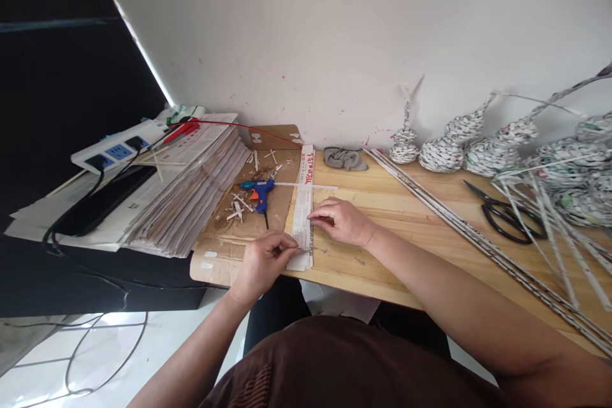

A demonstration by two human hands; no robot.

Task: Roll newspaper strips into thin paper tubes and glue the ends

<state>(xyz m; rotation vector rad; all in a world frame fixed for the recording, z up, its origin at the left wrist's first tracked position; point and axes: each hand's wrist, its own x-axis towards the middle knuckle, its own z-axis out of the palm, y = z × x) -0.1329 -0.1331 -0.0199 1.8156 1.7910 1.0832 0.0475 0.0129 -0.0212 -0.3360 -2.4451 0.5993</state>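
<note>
Left grip [264,261] is drawn closed, thumb and fingers together at the near end of the newspaper strips [301,207]; what it pinches there is too small for me to tell. With my right grip [345,222], I have the fingertips nearly together at the strips' right edge, farther up; I cannot tell whether they hold paper. Long, narrow and white, the strips carry large red characters at the far end and small dark print below. They lie lengthwise on the counter [389,204], beneath and between my fingertips, right of the blue glue gun [261,194].
</note>
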